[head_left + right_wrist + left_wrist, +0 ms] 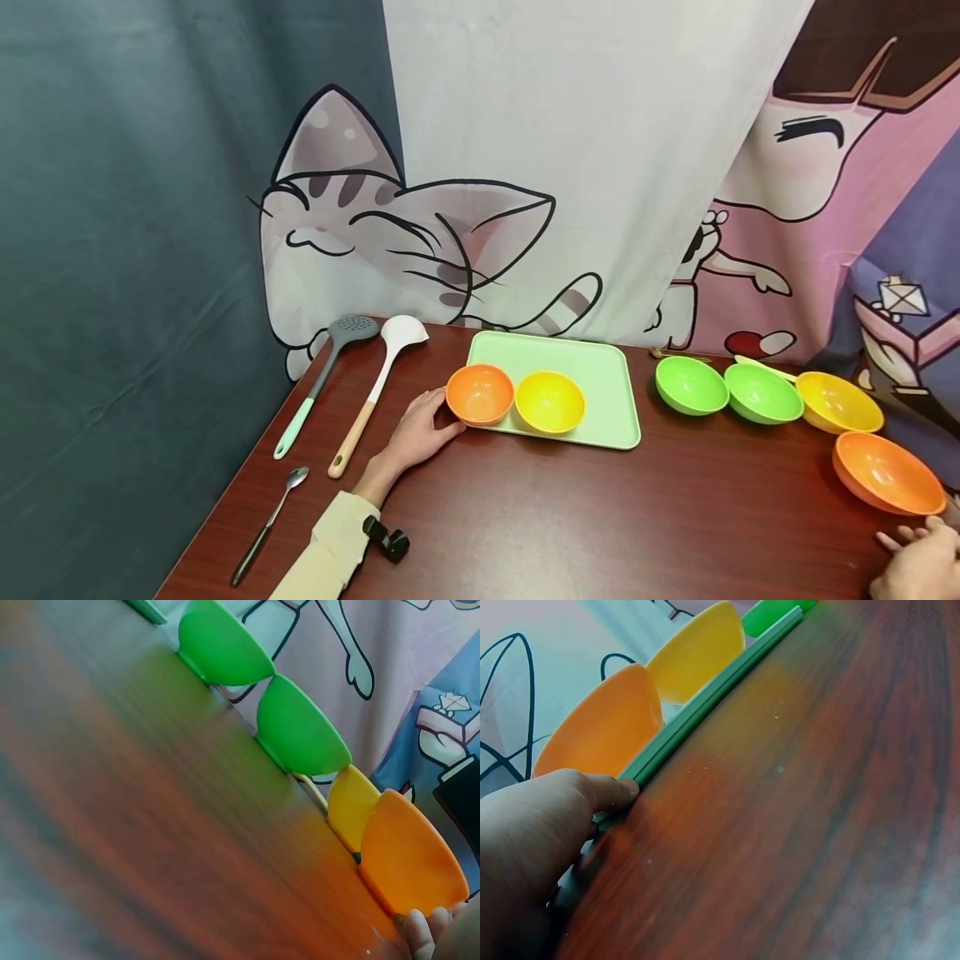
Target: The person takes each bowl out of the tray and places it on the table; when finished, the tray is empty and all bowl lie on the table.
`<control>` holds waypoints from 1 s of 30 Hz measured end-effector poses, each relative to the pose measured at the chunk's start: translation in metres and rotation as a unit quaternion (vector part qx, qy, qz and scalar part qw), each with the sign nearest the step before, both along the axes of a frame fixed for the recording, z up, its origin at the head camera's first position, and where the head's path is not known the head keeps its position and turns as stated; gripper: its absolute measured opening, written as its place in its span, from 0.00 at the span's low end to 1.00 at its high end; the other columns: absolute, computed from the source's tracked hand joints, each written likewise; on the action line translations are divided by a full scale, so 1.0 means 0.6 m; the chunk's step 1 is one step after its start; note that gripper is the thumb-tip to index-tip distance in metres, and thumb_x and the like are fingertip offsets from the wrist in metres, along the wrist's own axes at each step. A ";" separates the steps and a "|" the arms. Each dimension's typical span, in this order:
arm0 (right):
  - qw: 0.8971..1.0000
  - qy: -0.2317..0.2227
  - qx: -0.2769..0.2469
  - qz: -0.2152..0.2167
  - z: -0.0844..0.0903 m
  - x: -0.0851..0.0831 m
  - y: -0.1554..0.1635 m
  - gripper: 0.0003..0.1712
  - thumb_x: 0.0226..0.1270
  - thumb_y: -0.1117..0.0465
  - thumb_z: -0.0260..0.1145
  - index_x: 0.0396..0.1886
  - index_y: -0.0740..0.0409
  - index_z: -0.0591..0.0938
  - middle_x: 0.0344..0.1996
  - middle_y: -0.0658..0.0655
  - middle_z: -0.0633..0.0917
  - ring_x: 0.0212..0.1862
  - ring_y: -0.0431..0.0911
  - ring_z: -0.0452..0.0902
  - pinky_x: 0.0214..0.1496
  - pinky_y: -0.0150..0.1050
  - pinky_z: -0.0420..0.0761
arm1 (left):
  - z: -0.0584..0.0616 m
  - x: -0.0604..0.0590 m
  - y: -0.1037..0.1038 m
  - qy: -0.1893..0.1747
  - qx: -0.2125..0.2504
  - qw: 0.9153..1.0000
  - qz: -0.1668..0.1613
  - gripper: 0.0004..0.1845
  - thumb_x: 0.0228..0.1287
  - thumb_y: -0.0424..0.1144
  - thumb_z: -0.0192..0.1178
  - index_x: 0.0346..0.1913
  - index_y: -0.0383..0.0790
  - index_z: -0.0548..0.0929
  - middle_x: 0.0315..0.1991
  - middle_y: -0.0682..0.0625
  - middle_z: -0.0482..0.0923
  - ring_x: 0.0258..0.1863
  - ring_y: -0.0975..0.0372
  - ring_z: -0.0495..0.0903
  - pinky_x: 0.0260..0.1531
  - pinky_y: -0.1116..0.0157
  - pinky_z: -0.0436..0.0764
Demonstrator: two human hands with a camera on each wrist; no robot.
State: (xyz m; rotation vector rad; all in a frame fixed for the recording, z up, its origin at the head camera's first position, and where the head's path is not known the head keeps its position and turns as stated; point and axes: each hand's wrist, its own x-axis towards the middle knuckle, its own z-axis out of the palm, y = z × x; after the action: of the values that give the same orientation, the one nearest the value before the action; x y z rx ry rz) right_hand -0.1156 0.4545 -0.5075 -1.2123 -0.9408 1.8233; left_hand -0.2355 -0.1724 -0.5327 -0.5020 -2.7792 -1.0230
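— What is seen nearest, at the table's front right corner?
— The right hand [918, 562], fingers relaxed, just beside an orange bowl [887, 472].
— And the left hand [420, 433]?
— Its fingers are pressed against the tray [607, 400] edge, by another orange bowl [480, 393]; nothing is gripped.

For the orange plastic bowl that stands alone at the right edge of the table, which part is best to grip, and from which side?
Probably the near rim of the orange plastic bowl, reached from the right front, where the right hand already lies. The bowl is upright, wide and shallow, with a thin open rim that suits a pinch of thumb and fingers. The yellow plastic bowl crowds its far side.
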 end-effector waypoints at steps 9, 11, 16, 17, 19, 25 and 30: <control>0.998 0.038 0.042 0.023 0.011 0.011 -0.045 0.05 0.72 0.62 0.59 0.33 0.50 0.75 0.16 0.44 0.78 0.15 0.34 0.75 0.11 0.27 0.76 | -0.001 -0.003 -0.002 0.003 0.004 1.000 0.006 0.36 0.62 0.49 0.69 0.70 0.40 0.72 0.68 0.45 0.73 0.71 0.52 0.69 0.76 0.48 0.59; 0.997 0.062 0.041 0.031 0.013 0.014 -0.052 0.05 0.72 0.63 0.60 0.33 0.51 0.75 0.14 0.46 0.79 0.13 0.36 0.76 0.12 0.28 0.77 | -0.001 -0.003 -0.002 0.001 0.002 1.000 0.005 0.36 0.62 0.49 0.69 0.71 0.40 0.71 0.69 0.45 0.73 0.71 0.52 0.69 0.76 0.49 0.58; 0.995 0.061 0.047 0.058 0.017 0.020 -0.067 0.04 0.73 0.62 0.59 0.36 0.51 0.75 0.14 0.46 0.80 0.14 0.36 0.77 0.13 0.28 0.78 | -0.002 -0.002 -0.001 -0.008 -0.004 1.000 0.004 0.37 0.62 0.49 0.69 0.71 0.41 0.71 0.69 0.45 0.73 0.71 0.52 0.69 0.76 0.49 0.58; 0.995 0.058 0.049 0.063 0.016 0.020 -0.069 0.03 0.74 0.62 0.59 0.37 0.51 0.75 0.14 0.46 0.80 0.15 0.36 0.78 0.13 0.29 0.79 | -0.002 -0.002 -0.001 -0.006 -0.002 1.000 0.004 0.36 0.62 0.49 0.69 0.71 0.41 0.71 0.69 0.45 0.73 0.71 0.52 0.69 0.76 0.49 0.59; 0.994 0.063 0.054 0.072 0.015 0.019 -0.070 0.03 0.74 0.62 0.59 0.37 0.51 0.75 0.15 0.46 0.81 0.16 0.36 0.78 0.14 0.29 0.79 | -0.001 -0.001 -0.001 -0.003 -0.001 1.000 0.004 0.36 0.62 0.49 0.69 0.71 0.41 0.71 0.69 0.46 0.73 0.71 0.53 0.69 0.76 0.49 0.59; 0.988 0.098 0.061 0.099 0.007 0.016 -0.078 0.02 0.70 0.65 0.64 0.36 0.56 0.79 0.16 0.50 0.84 0.17 0.39 0.81 0.15 0.32 0.81 | -0.003 -0.001 -0.002 -0.006 -0.003 1.000 0.005 0.36 0.62 0.49 0.69 0.70 0.41 0.72 0.68 0.46 0.73 0.71 0.53 0.69 0.76 0.49 0.58; 0.979 0.138 0.051 0.141 0.004 0.009 -0.096 0.02 0.68 0.68 0.64 0.38 0.62 0.82 0.19 0.55 0.86 0.20 0.43 0.83 0.18 0.36 0.84 | -0.005 -0.003 -0.003 -0.002 -0.004 1.000 0.006 0.36 0.62 0.49 0.68 0.70 0.40 0.72 0.68 0.45 0.73 0.71 0.52 0.69 0.76 0.49 0.58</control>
State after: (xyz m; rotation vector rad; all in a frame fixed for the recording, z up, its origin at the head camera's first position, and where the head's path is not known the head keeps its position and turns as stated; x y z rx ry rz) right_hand -0.1100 0.3967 -0.5050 -0.7668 -1.0709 2.0721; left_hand -0.2374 -0.1741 -0.5354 -0.4848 -2.7873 -1.0133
